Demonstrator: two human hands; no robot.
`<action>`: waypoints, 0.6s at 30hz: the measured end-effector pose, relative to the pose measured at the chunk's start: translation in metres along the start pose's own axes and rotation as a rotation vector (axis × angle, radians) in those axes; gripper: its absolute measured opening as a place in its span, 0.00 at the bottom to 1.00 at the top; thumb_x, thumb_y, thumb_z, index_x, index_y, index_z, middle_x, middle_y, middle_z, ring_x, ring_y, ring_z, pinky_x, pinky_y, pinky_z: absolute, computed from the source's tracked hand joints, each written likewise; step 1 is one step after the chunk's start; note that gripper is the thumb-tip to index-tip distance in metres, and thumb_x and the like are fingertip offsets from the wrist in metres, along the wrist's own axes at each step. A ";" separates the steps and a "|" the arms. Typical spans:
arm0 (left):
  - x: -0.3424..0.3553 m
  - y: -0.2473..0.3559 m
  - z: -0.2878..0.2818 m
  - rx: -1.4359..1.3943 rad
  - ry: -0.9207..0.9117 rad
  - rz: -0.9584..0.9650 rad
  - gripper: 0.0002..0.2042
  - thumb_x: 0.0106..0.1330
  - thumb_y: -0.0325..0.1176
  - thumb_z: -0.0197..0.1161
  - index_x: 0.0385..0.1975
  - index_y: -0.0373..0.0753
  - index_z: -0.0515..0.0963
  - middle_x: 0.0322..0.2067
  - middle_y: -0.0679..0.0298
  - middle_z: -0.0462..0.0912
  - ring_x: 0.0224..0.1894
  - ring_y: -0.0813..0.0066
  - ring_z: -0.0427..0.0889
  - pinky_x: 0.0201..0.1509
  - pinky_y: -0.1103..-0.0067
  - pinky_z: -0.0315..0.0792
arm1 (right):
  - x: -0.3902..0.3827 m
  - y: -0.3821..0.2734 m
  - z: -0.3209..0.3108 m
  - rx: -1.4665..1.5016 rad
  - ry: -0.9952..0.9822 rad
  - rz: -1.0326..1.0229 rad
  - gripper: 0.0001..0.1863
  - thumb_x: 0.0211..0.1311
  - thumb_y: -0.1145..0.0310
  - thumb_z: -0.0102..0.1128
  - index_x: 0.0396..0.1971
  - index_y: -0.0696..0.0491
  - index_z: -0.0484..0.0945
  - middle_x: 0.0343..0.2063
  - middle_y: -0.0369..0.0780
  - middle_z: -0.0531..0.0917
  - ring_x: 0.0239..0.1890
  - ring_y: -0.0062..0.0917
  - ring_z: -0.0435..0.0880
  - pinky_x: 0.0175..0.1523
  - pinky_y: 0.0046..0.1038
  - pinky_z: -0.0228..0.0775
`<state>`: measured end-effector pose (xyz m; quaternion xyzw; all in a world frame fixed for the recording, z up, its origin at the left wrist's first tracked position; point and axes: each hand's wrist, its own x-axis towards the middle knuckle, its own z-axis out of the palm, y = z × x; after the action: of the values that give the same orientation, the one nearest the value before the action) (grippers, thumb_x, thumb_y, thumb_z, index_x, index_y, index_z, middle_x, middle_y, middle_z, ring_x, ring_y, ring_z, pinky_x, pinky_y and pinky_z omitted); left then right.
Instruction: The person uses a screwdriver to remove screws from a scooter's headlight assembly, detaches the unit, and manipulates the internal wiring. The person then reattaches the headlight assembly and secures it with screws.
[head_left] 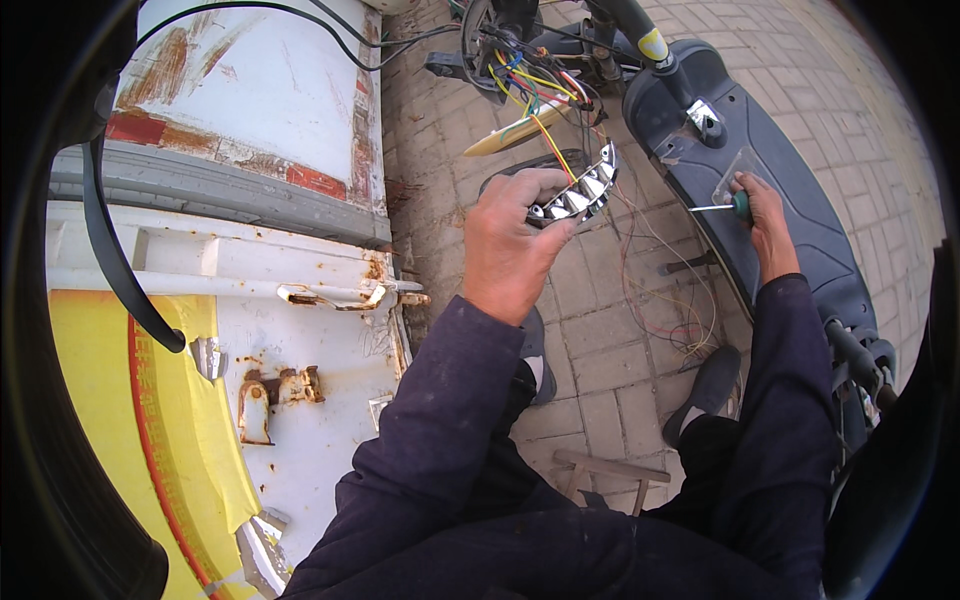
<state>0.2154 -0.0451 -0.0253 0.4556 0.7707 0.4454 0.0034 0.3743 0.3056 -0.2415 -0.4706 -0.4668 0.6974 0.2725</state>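
Observation:
My left hand (512,240) grips a curved lamp reflector (585,197) with several shiny chrome segments, pinching its near end between thumb and fingers. Yellow and red wires (551,140) run down to the reflector from a bundle above. In my right hand (768,222) is a screwdriver (712,208) with a green handle, its thin shaft pointing left. This hand is over the scooter's dark footboard (800,190), beside a clear piece of plastic (738,172). Whether the hand touches the footboard, I cannot tell.
The scooter's front end (500,50) shows a tangle of exposed wires, with a cream panel (505,135) beneath it. Thin loose wires (690,335) trail on the brick paving (605,345). A rusty white metal panel (300,350) stands at left. A small wooden stool (612,466) is near my feet.

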 end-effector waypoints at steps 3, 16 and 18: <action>0.000 0.002 0.000 0.041 0.014 0.006 0.17 0.52 0.21 0.72 0.45 0.33 0.83 0.36 0.63 0.84 0.38 0.76 0.80 0.44 0.79 0.75 | -0.001 -0.001 0.001 0.001 -0.013 -0.010 0.20 0.67 0.66 0.67 0.53 0.62 0.80 0.39 0.40 0.85 0.37 0.22 0.86 0.36 0.25 0.83; -0.001 0.002 0.004 0.113 0.086 0.015 0.23 0.49 0.21 0.72 0.48 0.42 0.80 0.36 0.63 0.83 0.39 0.68 0.83 0.42 0.73 0.78 | -0.005 -0.003 0.002 -0.026 -0.005 -0.010 0.20 0.65 0.66 0.68 0.49 0.65 0.81 0.38 0.42 0.84 0.34 0.24 0.84 0.35 0.25 0.78; -0.002 0.001 0.005 0.131 0.095 0.038 0.24 0.48 0.22 0.72 0.48 0.44 0.80 0.36 0.63 0.82 0.39 0.64 0.83 0.41 0.70 0.78 | -0.004 -0.003 0.001 -0.031 -0.016 -0.027 0.21 0.65 0.65 0.68 0.50 0.65 0.81 0.39 0.43 0.85 0.34 0.24 0.84 0.35 0.26 0.78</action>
<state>0.2188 -0.0430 -0.0282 0.4478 0.7886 0.4151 -0.0717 0.3749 0.3033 -0.2374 -0.4628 -0.4861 0.6900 0.2710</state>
